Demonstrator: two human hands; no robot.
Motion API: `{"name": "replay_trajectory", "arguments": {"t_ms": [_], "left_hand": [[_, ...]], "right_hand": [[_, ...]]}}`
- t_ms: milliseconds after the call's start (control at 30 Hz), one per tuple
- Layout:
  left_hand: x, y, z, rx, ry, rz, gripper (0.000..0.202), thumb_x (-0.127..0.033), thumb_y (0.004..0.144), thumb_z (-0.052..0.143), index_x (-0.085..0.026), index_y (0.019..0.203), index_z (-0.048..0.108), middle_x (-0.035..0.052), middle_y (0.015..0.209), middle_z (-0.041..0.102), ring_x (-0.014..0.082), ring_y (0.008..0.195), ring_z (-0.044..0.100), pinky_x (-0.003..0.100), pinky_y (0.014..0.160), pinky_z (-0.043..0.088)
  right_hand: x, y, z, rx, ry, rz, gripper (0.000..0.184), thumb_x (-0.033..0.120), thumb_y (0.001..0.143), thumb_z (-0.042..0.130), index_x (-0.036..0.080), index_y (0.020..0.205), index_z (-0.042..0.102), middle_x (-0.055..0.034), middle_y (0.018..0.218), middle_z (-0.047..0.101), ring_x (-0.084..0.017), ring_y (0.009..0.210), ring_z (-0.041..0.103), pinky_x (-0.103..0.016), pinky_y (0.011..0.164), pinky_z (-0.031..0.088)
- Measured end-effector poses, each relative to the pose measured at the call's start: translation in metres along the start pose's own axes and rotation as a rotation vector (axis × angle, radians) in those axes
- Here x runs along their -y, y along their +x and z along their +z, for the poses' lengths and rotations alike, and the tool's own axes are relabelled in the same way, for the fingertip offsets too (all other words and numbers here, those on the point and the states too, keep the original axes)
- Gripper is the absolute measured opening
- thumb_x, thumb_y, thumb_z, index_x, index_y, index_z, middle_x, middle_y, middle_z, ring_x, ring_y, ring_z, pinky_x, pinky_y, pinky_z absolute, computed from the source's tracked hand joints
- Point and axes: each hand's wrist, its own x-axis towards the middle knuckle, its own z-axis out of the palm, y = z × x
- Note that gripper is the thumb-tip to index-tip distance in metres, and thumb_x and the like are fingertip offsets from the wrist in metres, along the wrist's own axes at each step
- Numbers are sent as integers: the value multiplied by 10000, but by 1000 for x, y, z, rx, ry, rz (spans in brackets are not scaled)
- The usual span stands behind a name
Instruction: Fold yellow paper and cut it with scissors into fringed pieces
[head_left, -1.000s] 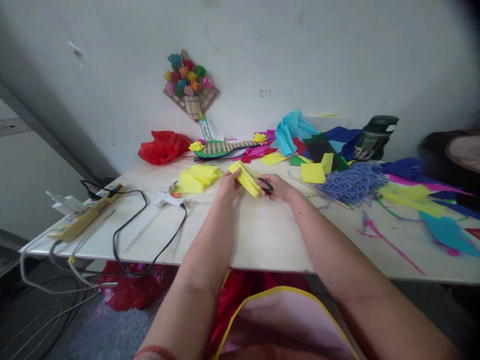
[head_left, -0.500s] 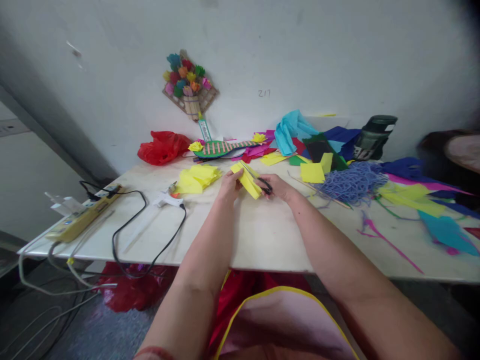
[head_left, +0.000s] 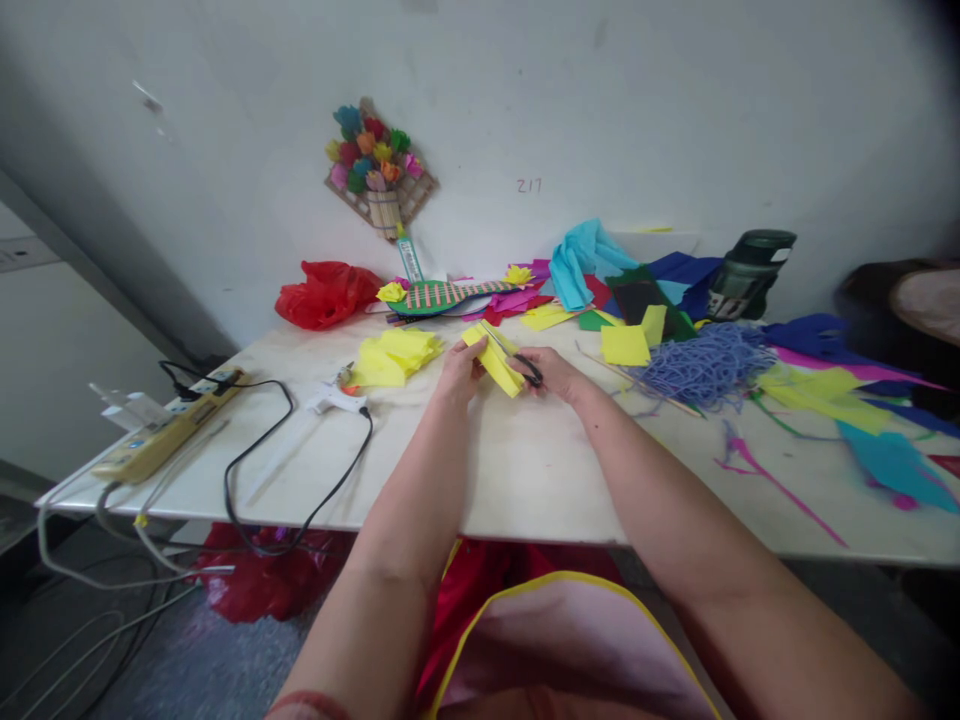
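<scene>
Above the middle of the table, my left hand pinches a folded strip of yellow crepe paper by its left side. My right hand is closed round the handles of black-handled scissors. Their blades lie along the upper right side of the yellow paper, pointing up and left; whether they are cutting into it I cannot tell. A loose heap of yellow paper sheets lies just left of my left hand. Small yellow squares rest to the right of my right hand.
A white glue gun with a black cord lies left, by a power strip. Behind are a red plastic bag and a green woven craft piece. Purple shredded paper and a dark bottle are at right.
Almost nothing differs. Both hands, the paper and the scissors stay in nearly the same place.
</scene>
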Motion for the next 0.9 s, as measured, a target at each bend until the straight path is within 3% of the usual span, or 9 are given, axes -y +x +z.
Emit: {"name": "replay_trajectory", "arguments": {"t_ms": [700,900], "left_hand": [[-2,-1,0,-5,-31,15,116,-133,662,628,-127,768,580,27,705,623,113,607,582,275,656,488],[0,-3,-1,55,-10,8,183,-151,633,661,-125,795,581,21,705,616,110,616,579,266,664,483]], "right_hand": [[-3,2,1,-12,45,-27,291,422,644,621,146,661,530,66,406,450,-50,303,370,-181,303,301],[-1,-3,-1,24,46,-15,328,479,693,535,156,646,508,54,417,477,-62,295,404,-179,281,233]]}}
